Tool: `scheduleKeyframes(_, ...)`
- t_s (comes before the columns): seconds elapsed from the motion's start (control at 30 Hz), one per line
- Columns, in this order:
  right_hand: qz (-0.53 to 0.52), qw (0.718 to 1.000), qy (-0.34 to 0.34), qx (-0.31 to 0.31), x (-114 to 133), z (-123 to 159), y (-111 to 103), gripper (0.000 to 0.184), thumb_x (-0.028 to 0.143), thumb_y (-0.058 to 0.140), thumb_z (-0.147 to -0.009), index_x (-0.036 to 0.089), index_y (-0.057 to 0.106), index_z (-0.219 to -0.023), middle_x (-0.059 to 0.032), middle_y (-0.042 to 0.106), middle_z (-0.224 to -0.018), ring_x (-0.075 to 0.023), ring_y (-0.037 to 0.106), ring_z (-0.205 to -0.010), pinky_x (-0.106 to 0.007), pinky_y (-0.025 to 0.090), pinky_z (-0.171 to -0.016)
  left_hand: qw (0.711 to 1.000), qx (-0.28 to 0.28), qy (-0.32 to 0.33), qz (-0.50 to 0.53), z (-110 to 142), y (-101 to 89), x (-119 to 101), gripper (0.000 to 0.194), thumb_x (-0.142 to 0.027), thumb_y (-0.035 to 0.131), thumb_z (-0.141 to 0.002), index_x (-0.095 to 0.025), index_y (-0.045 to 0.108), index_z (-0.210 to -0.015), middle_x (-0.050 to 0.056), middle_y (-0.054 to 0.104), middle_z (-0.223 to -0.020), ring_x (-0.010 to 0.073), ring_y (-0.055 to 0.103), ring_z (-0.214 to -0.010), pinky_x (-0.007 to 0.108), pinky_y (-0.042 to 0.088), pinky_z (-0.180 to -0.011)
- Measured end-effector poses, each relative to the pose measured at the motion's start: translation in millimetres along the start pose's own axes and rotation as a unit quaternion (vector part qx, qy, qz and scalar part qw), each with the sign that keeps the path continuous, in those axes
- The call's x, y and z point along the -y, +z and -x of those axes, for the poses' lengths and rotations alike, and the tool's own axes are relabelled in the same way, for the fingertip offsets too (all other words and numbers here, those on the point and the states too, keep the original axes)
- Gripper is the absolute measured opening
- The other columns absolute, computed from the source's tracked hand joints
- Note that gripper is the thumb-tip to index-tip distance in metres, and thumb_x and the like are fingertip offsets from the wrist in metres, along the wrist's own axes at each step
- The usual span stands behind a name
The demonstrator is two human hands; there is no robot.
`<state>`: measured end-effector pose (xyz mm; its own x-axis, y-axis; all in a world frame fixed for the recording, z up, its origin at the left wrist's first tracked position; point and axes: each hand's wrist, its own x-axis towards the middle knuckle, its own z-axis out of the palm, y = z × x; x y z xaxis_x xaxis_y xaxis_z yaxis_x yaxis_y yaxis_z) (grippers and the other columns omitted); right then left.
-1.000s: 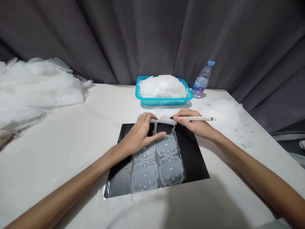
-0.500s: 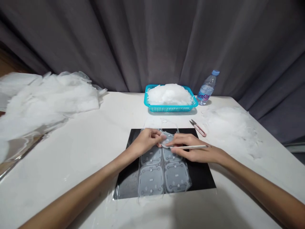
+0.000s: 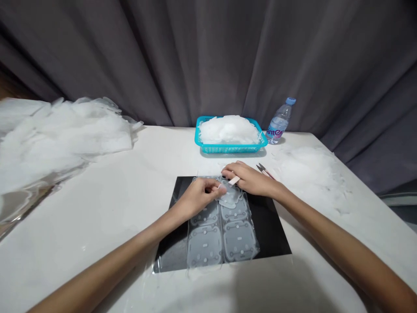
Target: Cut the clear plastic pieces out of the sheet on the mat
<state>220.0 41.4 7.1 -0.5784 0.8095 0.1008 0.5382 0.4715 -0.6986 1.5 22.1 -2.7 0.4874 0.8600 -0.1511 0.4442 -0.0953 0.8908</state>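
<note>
My left hand [image 3: 203, 193] pinches the edge of a translucent, rounded-square film piece [image 3: 231, 199] at the upper end of a sheet of similar pieces. My right hand [image 3: 247, 177] is closed round a slim white pen-like tool [image 3: 234, 181]; one end points toward me, and its other end is hidden. The right fingers lie just beyond the lifted piece, and I cannot tell whether they touch it. Below my hands, the clear sheet of rounded-square pieces [image 3: 239, 238] lies in two columns on a black mat [image 3: 272, 230].
A blue basket [image 3: 233, 149] heaped with white pieces stands at the back, beside a water bottle [image 3: 280, 124]. Thread snips [image 3: 264, 169] lie right of my right hand. White film scraps [image 3: 312, 178] spread at the right; a large pile of white film [image 3: 65, 134] covers the left.
A film piece has come up from the sheet between my hands. My right hand has moved back from it, and the white tool has turned from pointing right to pointing toward me.
</note>
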Motion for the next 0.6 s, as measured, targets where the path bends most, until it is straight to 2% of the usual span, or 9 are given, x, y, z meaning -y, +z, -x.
scheduleKeyframes(0.1, -0.042, 0.996, 0.025, 0.074, -1, -19, -3, 0.011, 0.018, 0.061, -0.093, 0.014, 0.071, -0.093, -0.0076, 0.072, -0.094, -0.0222, 0.062, -0.090, -0.033, 0.047, -0.081, 0.999, -0.007, -0.007, -0.034, 2, -0.6, 0, 0.043, -0.053, 0.063, -0.088, -0.015, 0.062, -0.067, -0.004, 0.041, -0.059, 0.0103, 0.033, -0.058, 0.027, 0.024, -0.057)
scheduleKeyframes(0.17, -0.070, 0.991, 0.025, 0.111, 0, -25, -8, 0.014, 0.026, 0.063, -0.093, 0.014, 0.071, -0.089, -0.0048, 0.071, -0.085, -0.0190, 0.062, -0.079, -0.029, 0.046, -0.071, 0.998, -0.008, -0.003, -0.064, 3, -1.0, 1, 0.042, -0.052, 0.059, -0.092, -0.015, 0.068, -0.074, -0.003, 0.047, -0.061, 0.0112, 0.037, -0.059, 0.027, 0.026, -0.058)
scheduleKeyframes(0.23, -0.115, 0.985, 0.029, 0.129, 0, -27, -11, 0.020, 0.034, 0.066, -0.092, 0.015, 0.069, -0.087, -0.0031, 0.070, -0.081, -0.0170, 0.060, -0.074, -0.027, 0.045, -0.067, 0.995, -0.013, 0.014, -0.103, 3, -0.9, 1, 0.043, -0.052, 0.054, -0.097, -0.016, 0.070, -0.080, -0.002, 0.054, -0.066, 0.0123, 0.042, -0.061, 0.027, 0.028, -0.059)
scheduleKeyframes(0.33, -0.165, 0.980, 0.042, 0.101, 1, -28, -11, 0.020, 0.034, 0.071, -0.085, 0.016, 0.063, -0.082, 0.0000, 0.065, -0.075, -0.0143, 0.056, -0.068, -0.026, 0.042, -0.063, 0.986, -0.029, 0.043, -0.160, 5, 1.6, -2, 0.045, -0.049, 0.049, -0.102, -0.017, 0.065, -0.075, -0.002, 0.055, -0.066, 0.0127, 0.045, -0.061, 0.027, 0.027, -0.059)
scheduleKeyframes(0.47, -0.137, 0.989, 0.053, 0.024, 0, -30, 0, 0.010, 0.018, 0.070, -0.073, 0.017, 0.060, -0.074, 0.0030, 0.060, -0.073, -0.0131, 0.051, -0.070, -0.024, 0.035, -0.064, 0.968, -0.069, 0.060, -0.233, 11, 12.5, -9, 0.029, -0.031, 0.053, -0.101, -0.017, 0.066, -0.078, -0.001, 0.062, -0.070, 0.0140, 0.053, -0.062, 0.027, 0.031, -0.062)
scheduleKeyframes(0.6, -0.107, 0.991, 0.071, -0.046, -1, -33, 13, 0.012, 0.011, 0.068, -0.069, 0.017, 0.058, -0.071, 0.0031, 0.059, -0.071, -0.0138, 0.050, -0.072, -0.025, 0.030, -0.063, 0.927, -0.107, 0.106, -0.343, 19, 25.2, -11, 0.025, -0.022, 0.050, -0.103, -0.015, 0.067, -0.085, 0.007, 0.070, -0.087, 0.0213, 0.065, -0.078, 0.030, 0.036, -0.066)
